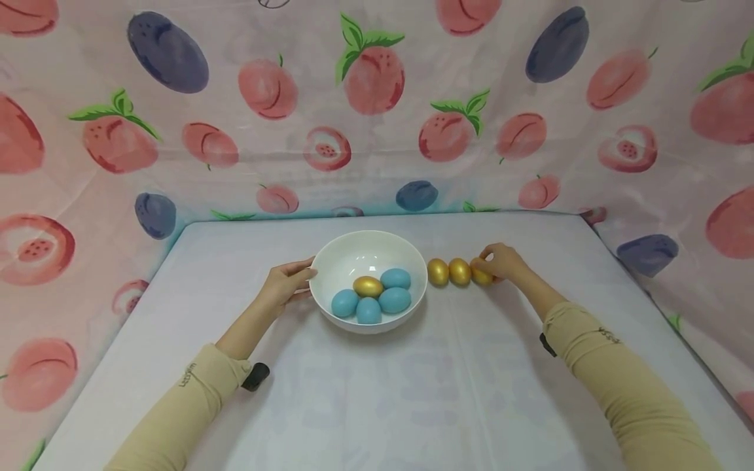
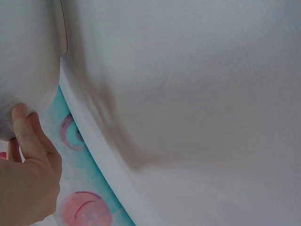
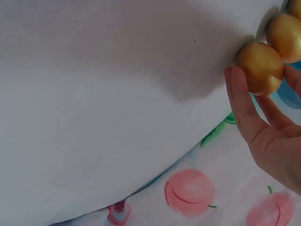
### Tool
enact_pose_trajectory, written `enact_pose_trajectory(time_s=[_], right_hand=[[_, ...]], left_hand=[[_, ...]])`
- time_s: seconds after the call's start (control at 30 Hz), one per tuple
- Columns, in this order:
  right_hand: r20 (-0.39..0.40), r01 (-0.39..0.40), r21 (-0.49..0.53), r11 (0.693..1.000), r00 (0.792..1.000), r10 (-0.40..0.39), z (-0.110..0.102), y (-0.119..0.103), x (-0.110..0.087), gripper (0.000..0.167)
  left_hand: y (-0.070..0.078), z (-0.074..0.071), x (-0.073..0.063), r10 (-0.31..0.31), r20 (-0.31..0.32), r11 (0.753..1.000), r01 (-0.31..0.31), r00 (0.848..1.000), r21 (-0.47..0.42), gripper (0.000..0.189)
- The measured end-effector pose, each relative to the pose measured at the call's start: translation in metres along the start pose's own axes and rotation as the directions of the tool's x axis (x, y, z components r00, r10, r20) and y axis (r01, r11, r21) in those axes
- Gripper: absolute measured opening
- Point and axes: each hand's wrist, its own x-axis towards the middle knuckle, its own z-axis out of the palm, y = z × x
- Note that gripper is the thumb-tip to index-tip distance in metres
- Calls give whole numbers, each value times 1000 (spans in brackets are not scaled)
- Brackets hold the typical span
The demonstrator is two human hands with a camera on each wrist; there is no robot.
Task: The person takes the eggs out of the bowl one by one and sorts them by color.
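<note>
A white, glossy round bowl (image 1: 330, 261) stands on the white cloth-covered worktop (image 1: 353, 392), nearer its far edge and about midway between the left and right edges. The left hand (image 1: 279, 284) grips the bowl's left side, thumb at the rim and fingers, only slightly bent, against the outer wall. Inside the bowl, four light-blue eggs (image 1: 368, 311) lie towards the front and right, with a shiny gold egg (image 1: 368, 286) among them. Between the bowl and the worktop's right edge, three more shiny gold eggs (image 1: 459, 271) stand in a row running rightwards, the first just beside the bowl. The right hand (image 1: 504, 261) pinches the rightmost egg (image 3: 260, 67) between thumb and fingers, parted only by the egg's width; its neighbour sits right next to it. Both forearms wear beige sleeves (image 1: 618, 386). A pale cloth printed with pink and dark-blue fruit (image 1: 374, 170) hangs beyond the worktop's far edge and along both sides.
</note>
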Motion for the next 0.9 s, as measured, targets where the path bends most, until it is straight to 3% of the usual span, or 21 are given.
enact_pose_trajectory(time_s=[0.9], right_hand=[[-64, -6, -59, 998, 998, 2, -7, -8, -6, 39]], left_hand=[[0, 0, 1, -5, -5, 1000, 5, 1000, -15, 48]])
